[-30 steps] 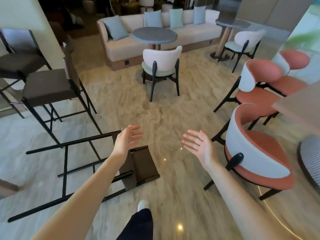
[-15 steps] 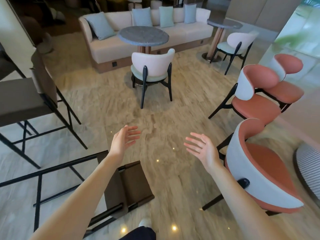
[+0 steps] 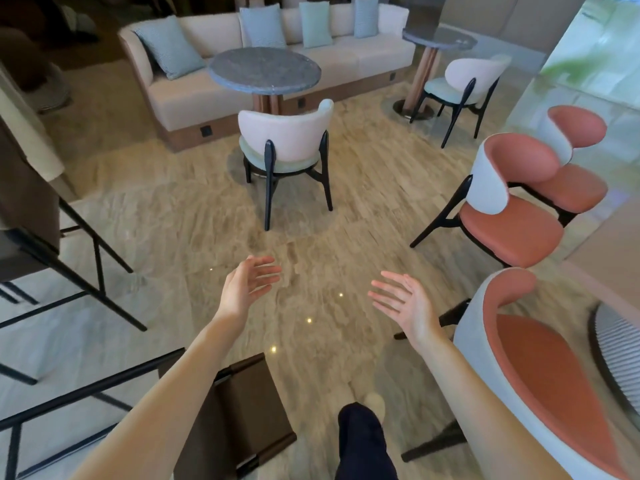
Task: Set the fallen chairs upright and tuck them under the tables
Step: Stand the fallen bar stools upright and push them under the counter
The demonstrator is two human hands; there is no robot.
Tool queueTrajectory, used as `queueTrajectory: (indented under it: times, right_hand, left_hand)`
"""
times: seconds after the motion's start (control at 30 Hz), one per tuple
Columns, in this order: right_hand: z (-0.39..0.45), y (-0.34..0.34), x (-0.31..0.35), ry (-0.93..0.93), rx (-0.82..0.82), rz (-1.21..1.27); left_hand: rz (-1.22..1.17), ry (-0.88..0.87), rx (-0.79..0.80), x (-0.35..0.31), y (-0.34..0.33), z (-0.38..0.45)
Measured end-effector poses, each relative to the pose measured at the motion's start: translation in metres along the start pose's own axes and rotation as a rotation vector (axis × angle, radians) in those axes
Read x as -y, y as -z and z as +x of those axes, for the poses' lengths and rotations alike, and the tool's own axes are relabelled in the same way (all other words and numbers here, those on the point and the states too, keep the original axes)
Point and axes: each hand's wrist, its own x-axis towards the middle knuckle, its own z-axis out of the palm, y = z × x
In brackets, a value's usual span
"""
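A tall bar stool with a brown padded seat and thin black metal legs [image 3: 239,420] is lying on its side on the glossy beige marble floor [image 3: 194,220], at the lower left of the view. Its long axis is running roughly left to right: the black legs are stretching away toward the left edge, while the brown seat and backrest end is pointing right, toward the person's dark trouser leg [image 3: 363,445] and pale shoe. The left forearm is crossing in front of the seat, hiding part of it.

The left hand [image 3: 247,285] is hovering above the floor with fingers loosely spread and slightly bent, gripping nothing. The right hand [image 3: 403,308] is likewise hanging in the air, palm turned inward, fingers extended and apart, holding nothing. Both hands are well apart from the fallen stool's seat.

At the left edge, an upright matching brown bar stool [image 3: 31,216] is standing on black legs. Ahead, a cream-backed chair with a pale green seat and dark legs [image 3: 284,140] is sitting close against a round grey stone-topped table [image 3: 265,71], with a long cream sofa carrying pale blue cushions [image 3: 194,95] behind it. A second cream chair [image 3: 464,81] is standing beside another round grey table [image 3: 436,39]. On the right, three upright terracotta-and-white curved armchairs are standing in a line, the nearest [image 3: 540,368] just beside the right forearm, the next [image 3: 512,202] farther ahead.
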Motion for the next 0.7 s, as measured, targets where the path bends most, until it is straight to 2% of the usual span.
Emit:
queueTrajectory:
  times: [0.43, 0.7]
  right_hand:
    - [0.205, 0.025, 0.109, -0.066, 0.198, -0.142]
    - [0.298, -0.016, 0.145, -0.107, 0.369, -0.238]
  left_hand:
    - [-0.170, 0.019, -0.281, -0.012, -0.111, 0.125]
    - [-0.216, -0.030, -0.514, -0.024, -0.117, 0.153]
